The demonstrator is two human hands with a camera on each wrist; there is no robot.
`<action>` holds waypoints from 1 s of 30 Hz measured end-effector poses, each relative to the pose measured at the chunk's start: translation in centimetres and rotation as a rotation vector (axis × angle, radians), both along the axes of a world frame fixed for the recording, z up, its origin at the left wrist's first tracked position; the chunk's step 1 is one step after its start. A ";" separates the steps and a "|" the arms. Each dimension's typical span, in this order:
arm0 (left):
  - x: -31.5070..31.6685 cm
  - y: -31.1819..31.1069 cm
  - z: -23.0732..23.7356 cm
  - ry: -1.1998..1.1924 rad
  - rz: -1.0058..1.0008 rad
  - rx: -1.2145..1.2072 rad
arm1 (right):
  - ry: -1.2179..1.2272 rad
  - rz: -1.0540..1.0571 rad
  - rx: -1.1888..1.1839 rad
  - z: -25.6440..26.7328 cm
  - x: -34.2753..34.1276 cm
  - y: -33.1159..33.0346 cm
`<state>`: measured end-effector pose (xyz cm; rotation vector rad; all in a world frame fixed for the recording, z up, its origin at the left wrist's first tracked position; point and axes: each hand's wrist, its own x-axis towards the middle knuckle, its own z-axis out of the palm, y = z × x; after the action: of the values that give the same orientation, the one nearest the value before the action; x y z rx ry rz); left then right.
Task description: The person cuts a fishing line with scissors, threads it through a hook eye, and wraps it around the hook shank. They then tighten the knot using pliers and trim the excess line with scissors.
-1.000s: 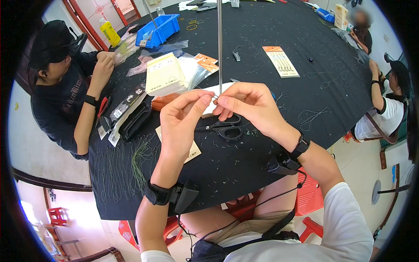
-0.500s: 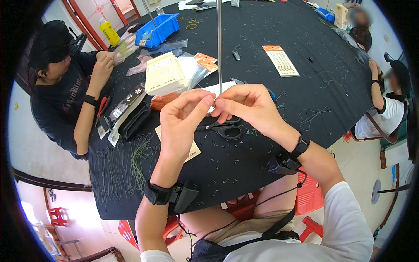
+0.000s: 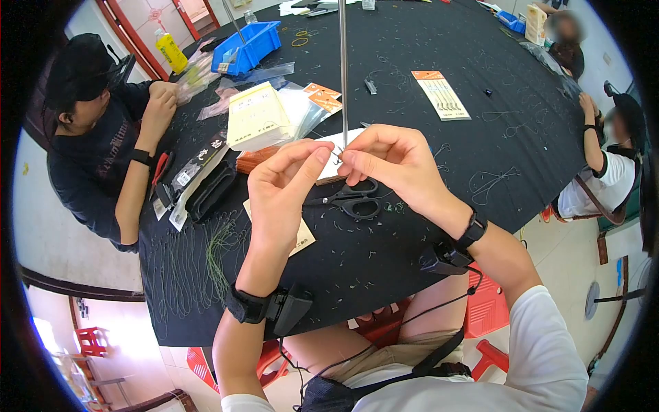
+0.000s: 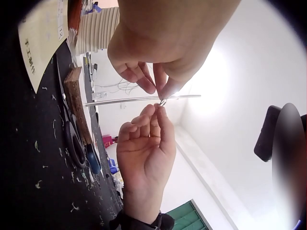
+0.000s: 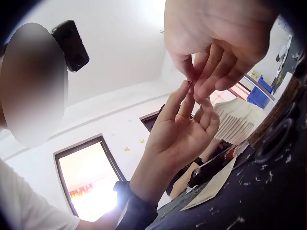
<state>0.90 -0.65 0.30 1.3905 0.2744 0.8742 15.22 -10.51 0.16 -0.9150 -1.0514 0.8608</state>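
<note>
The left hand (image 3: 280, 182) and right hand (image 3: 395, 168) nearly meet above the bench (image 3: 371, 275), thumb and forefinger of each pinched together, other fingers bent. Between their fingertips they hold a tiny metal piece (image 3: 337, 157), probably a hook, near the metal rod (image 3: 344, 75); black scissors (image 3: 357, 206) lie below.

A blue basket (image 3: 248, 49) is sitting on the dark-covered worktop (image 3: 398, 254), with a yellow bottle (image 3: 171, 52) standing near it. A person in a black cap (image 3: 89, 130) and a person in a white shirt (image 3: 604, 178) are sitting at opposite sides.
</note>
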 end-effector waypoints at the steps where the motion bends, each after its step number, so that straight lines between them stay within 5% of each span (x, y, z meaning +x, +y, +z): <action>1: 0.0 0.0 0.0 -0.014 -0.007 -0.019 | -0.001 -0.007 0.004 0.0 0.0 0.0; 30: -0.1 0.0 0.1 0.052 0.109 -0.020 | -0.012 0.027 -0.039 0.1 -0.3 -0.1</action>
<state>0.76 -0.68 0.40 1.3908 0.4010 0.9229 14.93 -10.62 0.29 -0.9416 -1.0622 0.9020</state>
